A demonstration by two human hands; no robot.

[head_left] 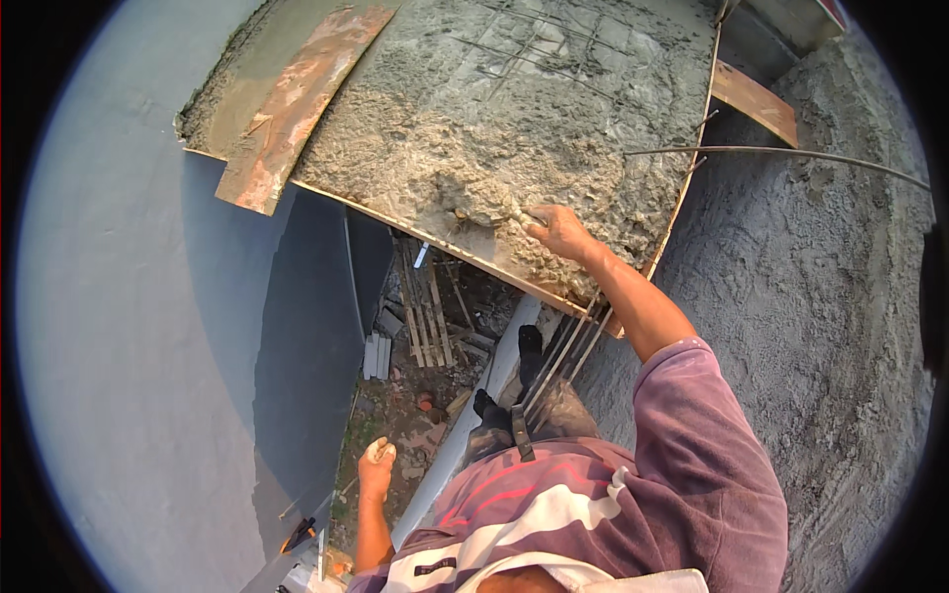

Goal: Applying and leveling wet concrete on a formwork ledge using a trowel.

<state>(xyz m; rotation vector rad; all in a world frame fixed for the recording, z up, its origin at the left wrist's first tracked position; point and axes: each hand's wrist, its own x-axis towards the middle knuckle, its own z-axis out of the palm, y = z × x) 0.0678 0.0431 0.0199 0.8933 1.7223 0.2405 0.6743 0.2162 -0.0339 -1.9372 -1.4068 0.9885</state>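
My right hand (561, 233) is closed around the end of a mortar-caked hand tool (521, 214). Its far part merges with a lump of wet concrete (476, 198), so I cannot see its full shape. This lump sits close to the front edge of a slab of rough concrete (415, 148) held by a wooden form board (415, 234). Beside the lump, a small patch is smoother than the rest. Down on the left, well apart from the slab, my left hand (377, 465) is curled closed, its fingertips whitish, with nothing visible in it.
A stained plank (297, 109) lies across the slab's left part. Reinforcing bars (539, 44) show at its far side; one long rod (781, 151) sticks out rightward. A grey wall (129, 296) rises at left, a rough wall (791, 346) at right. Far below lie timber slats (423, 306) and rubble.
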